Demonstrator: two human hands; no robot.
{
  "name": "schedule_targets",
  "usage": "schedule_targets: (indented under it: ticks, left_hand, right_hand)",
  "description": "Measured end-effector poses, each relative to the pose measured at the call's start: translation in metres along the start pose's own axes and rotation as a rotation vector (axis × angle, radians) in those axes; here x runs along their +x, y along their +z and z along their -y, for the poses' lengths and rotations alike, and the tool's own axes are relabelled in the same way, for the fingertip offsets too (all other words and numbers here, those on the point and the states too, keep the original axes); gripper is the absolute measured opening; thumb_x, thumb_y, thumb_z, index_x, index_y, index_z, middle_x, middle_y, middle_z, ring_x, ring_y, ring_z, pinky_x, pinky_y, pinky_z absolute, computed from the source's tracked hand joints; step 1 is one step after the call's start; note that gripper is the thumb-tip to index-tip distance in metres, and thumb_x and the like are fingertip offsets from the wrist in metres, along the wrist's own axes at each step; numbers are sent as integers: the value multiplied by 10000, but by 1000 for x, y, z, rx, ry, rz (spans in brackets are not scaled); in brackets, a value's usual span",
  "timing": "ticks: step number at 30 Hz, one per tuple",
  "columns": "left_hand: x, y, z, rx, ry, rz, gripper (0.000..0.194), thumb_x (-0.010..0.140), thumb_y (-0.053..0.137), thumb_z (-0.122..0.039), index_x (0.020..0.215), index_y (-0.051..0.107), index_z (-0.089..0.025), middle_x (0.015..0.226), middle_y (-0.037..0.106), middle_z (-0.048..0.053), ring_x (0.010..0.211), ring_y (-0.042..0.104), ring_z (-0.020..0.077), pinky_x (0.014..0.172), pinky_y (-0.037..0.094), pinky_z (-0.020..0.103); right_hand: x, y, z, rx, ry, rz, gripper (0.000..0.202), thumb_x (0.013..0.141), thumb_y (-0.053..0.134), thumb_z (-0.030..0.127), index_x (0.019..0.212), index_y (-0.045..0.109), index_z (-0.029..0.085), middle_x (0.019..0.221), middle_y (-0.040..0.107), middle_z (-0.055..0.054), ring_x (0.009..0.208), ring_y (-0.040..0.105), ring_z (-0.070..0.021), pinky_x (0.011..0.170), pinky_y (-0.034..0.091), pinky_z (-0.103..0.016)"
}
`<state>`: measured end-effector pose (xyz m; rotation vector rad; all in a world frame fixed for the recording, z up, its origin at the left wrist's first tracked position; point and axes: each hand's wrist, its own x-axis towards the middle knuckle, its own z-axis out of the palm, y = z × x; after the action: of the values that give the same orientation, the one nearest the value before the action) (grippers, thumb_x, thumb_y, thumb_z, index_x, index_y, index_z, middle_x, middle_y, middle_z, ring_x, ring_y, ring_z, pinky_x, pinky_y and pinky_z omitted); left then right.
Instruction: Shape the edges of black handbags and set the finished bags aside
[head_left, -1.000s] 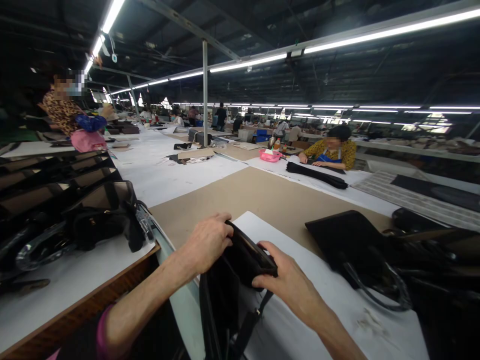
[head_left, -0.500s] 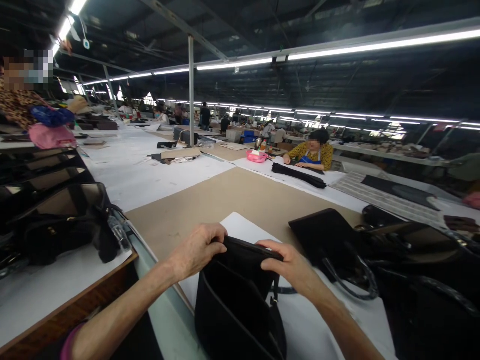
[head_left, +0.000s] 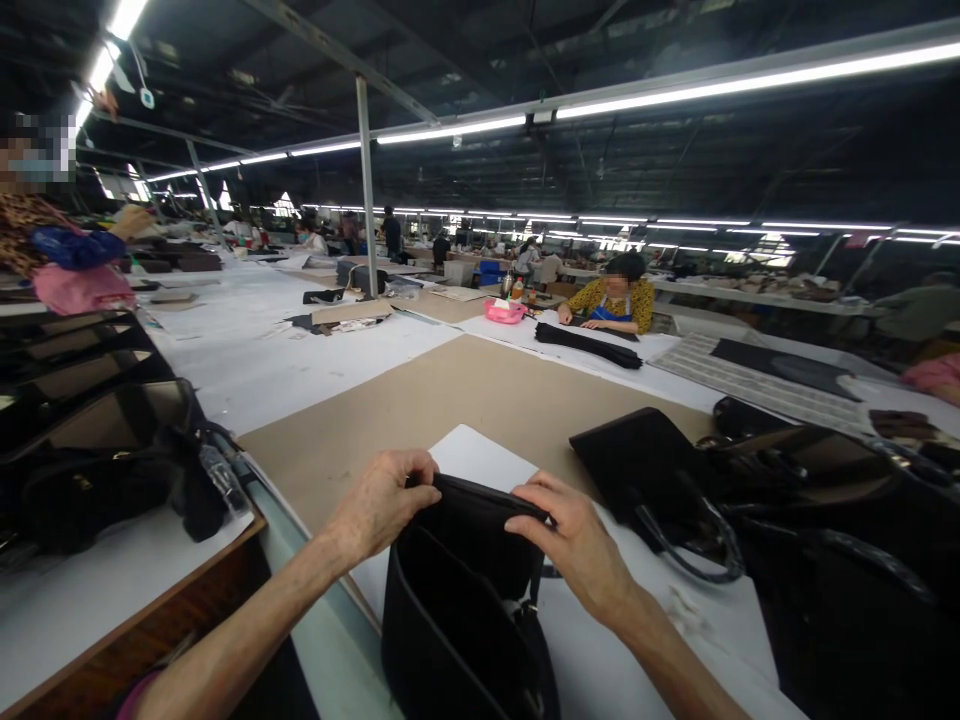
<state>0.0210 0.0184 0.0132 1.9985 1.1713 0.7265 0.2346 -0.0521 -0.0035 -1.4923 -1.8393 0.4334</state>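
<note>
A black bag (head_left: pixel 465 610) stands at the table's near edge, its mouth facing up toward me and its inside dark. My left hand (head_left: pixel 386 503) pinches the far rim at its left corner, thumb on the near side. Farther right along the same rim, my right hand (head_left: pixel 574 540) grips the edge between thumb and fingers. The rim is stretched between both hands. A strap with a small metal ring hangs at the bag's right side. White paper (head_left: pixel 480 448) lies beneath and behind it.
Black bags with wrapped handles (head_left: pixel 840 550) crowd the right side. More black bags (head_left: pixel 112 450) stand on a left table. A brown sheet (head_left: pixel 420 390) covers the middle. Across the table, a person in yellow (head_left: pixel 637 300) works near black strips (head_left: pixel 589 345); another person stands far left.
The view has shifted slightly, so most things sit a little farther left. My right hand's fingers have moved a little on the rim; both hands keep hold of the bag.
</note>
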Motion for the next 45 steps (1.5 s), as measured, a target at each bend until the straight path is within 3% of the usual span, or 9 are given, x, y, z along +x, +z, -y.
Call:
schedule_targets:
  ticks: [8, 15, 23, 30, 37, 41, 45]
  left_hand:
    - [1, 2, 5, -132, -44, -2, 153, 627, 520, -205, 535, 408, -157, 735, 569, -26, 593, 452, 96, 569, 339, 218]
    - [3, 6, 7, -213, -80, -39, 162, 601, 531, -192, 507, 405, -153, 743, 577, -16, 601, 458, 98, 550, 333, 214]
    - [7, 12, 10, -212, -94, -100, 124, 587, 516, -160, 520, 413, -156, 696, 568, -23, 568, 450, 87, 511, 308, 205]
    - [9, 13, 2, -131, -136, -140, 133, 566, 491, -135, 497, 380, -159, 618, 528, -37, 530, 412, 80, 478, 267, 203]
    - [9, 15, 1, -113, -128, -175, 135, 582, 484, -142, 497, 381, -164, 482, 414, -61, 484, 359, 73, 458, 240, 192]
    - [9, 15, 0, -72, -123, -194, 107, 584, 483, -142, 502, 417, -161, 485, 419, -60, 489, 371, 75, 462, 244, 190]
    - [7, 15, 0, -55, -115, -214, 99, 591, 488, -151, 503, 444, -160, 479, 430, -59, 491, 389, 78, 467, 258, 193]
  right_hand:
    - [4, 2, -4, 39, -7, -9, 190, 821, 508, 283, 699, 621, 191, 702, 506, 25, 643, 478, -109, 597, 345, -230]
    - [6, 3, -6, 49, -10, 4, 207, 832, 495, 292, 700, 616, 187, 686, 488, 26, 627, 465, -106, 577, 333, -237]
    - [6, 6, -8, 46, 7, 10, 245, 850, 462, 330, 712, 606, 188, 708, 504, 15, 650, 480, -118, 591, 340, -250]
    - [5, 7, -9, 40, 2, 16, 263, 862, 437, 349, 713, 591, 196, 714, 498, 13, 646, 482, -119, 588, 351, -251]
    - [4, 9, -3, -185, -83, -59, 215, 877, 404, 309, 798, 577, 209, 775, 515, -3, 720, 495, -138, 660, 371, -270]
    - [6, 10, 1, -341, -153, -87, 185, 877, 404, 260, 876, 584, 218, 817, 538, -11, 773, 503, -150, 697, 379, -277]
    - [10, 12, 7, -428, -164, -98, 163, 861, 446, 249, 821, 602, 222, 760, 540, -3, 728, 506, -147, 652, 383, -268]
